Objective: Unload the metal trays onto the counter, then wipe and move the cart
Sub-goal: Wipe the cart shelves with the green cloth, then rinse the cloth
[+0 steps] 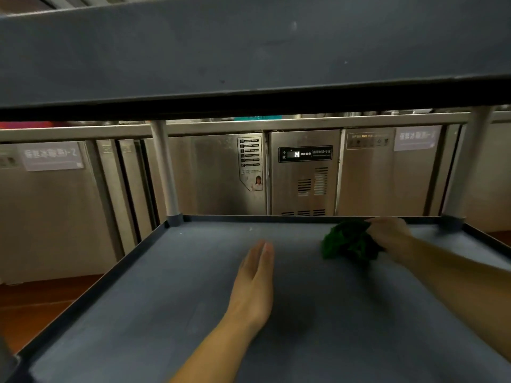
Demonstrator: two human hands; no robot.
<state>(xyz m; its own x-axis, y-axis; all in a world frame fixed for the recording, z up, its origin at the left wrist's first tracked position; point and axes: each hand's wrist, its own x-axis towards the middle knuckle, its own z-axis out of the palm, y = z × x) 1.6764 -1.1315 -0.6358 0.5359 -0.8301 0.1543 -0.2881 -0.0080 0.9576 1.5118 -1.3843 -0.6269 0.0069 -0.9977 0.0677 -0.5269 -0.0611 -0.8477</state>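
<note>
**Cloth pressed into the far right corner of the cart's lower shelf**

The right hand (pixel 388 234) has its grip closed round a bunched green cloth (pixel 349 244). The fingers curl over the top of the cloth and press it onto the shelf, just inside the far rim and near the right post. Bunched like this, the cloth lets the palm bear down, and the corner is where grime would likely collect.

The left hand (pixel 254 283) holds nothing. Its fingers are straight and close together, low over the middle of the shelf; I cannot tell whether it touches the surface. It looks placed to steady the long reach under the level above.

The lower shelf (pixel 132 313) of the cart is grey with a raised dark rim. No metal tray is in view, so unloading seems finished for this level and wiping is the step in hand.

The upper shelf (pixel 249 51) spans the top of the view, and whatever sits on it is hidden. A round post (pixel 166 172) joins the two levels at the far left.

Beyond the cart stand stainless refrigerated cabinets (pixel 221 175) with a lit control panel (pixel 305 153). Above them runs the steel edge of the worktop (pixel 276 125). What stands on it is too blurred to name, so the trays may be there. Reddish floor (pixel 41 299) shows at the left.
</note>
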